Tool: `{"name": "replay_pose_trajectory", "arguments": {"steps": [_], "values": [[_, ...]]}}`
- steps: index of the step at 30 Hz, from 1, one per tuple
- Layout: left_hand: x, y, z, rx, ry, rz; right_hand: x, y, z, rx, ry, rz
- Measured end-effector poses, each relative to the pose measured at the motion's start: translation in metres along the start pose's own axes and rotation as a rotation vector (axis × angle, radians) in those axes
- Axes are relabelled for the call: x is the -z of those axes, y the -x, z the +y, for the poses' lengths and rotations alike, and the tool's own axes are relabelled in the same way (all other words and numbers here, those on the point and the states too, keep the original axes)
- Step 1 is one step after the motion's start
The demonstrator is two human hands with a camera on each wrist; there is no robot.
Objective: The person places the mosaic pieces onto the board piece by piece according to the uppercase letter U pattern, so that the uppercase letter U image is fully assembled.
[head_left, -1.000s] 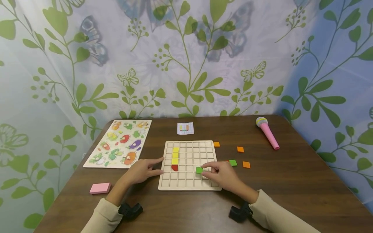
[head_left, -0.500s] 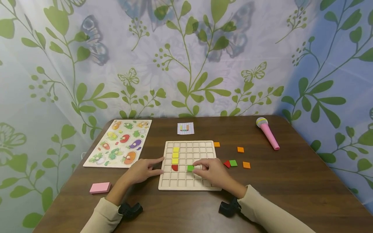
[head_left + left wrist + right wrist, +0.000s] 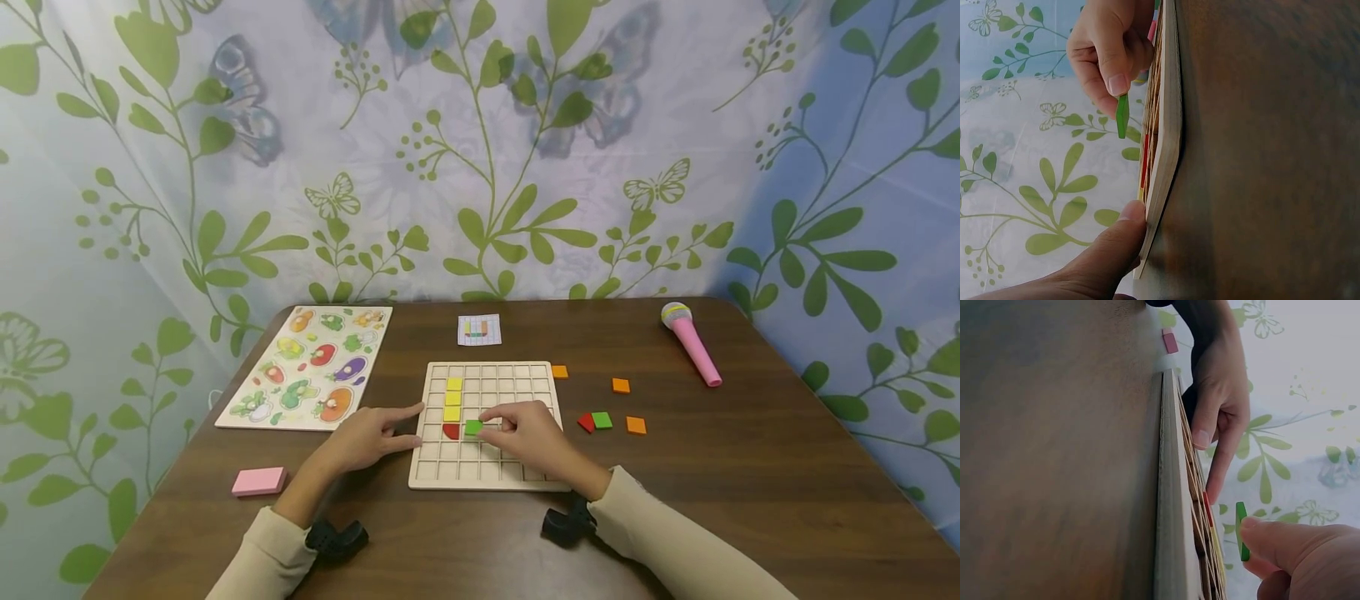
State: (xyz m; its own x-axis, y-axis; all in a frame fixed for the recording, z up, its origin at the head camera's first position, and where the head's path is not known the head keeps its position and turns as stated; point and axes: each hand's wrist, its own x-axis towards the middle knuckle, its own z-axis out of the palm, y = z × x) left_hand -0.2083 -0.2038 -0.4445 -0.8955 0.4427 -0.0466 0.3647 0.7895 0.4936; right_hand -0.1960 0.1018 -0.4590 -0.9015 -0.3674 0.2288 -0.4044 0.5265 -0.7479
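In the head view my right hand (image 3: 528,435) pinches a green square tile (image 3: 473,427) between thumb and index finger, over the wooden grid board (image 3: 487,475). Both wrist views show this green tile (image 3: 1242,531) held a little off the board's surface. Just left of it, a red rounded piece (image 3: 451,432) lies in a cell below a column of yellow tiles (image 3: 452,399). My left hand (image 3: 367,442) touches the board's left edge, its thumb and index finger stretched out. In the left wrist view the left thumb (image 3: 1124,234) rests against the board's rim.
Right of the board lie a red piece (image 3: 585,422), another green tile (image 3: 602,420) and several orange tiles (image 3: 636,426). A small pattern card (image 3: 479,330) sits behind it. Farther out are a vegetable puzzle board (image 3: 307,367), a pink block (image 3: 259,482) and a pink toy microphone (image 3: 693,346).
My right hand has carried the green tile leftward across the board, close to the red piece. The red piece beside the loose green tile came fully into sight. My left hand stayed put.
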Motion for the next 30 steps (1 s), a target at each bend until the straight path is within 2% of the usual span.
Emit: {"name": "replay_pose_trajectory", "arguments": {"steps": [7, 17, 30], "values": [[0.000, -0.001, 0.000, 0.009, -0.006, -0.009, -0.003, -0.004, -0.001, 0.027, 0.037, -0.009], [-0.001, -0.002, -0.001, 0.008, 0.003, -0.017, -0.008, -0.008, -0.002, 0.008, 0.128, -0.026], [-0.001, -0.001, -0.003, -0.001, 0.004, -0.017, -0.012, -0.007, -0.002, -0.013, 0.170, -0.010]]}}
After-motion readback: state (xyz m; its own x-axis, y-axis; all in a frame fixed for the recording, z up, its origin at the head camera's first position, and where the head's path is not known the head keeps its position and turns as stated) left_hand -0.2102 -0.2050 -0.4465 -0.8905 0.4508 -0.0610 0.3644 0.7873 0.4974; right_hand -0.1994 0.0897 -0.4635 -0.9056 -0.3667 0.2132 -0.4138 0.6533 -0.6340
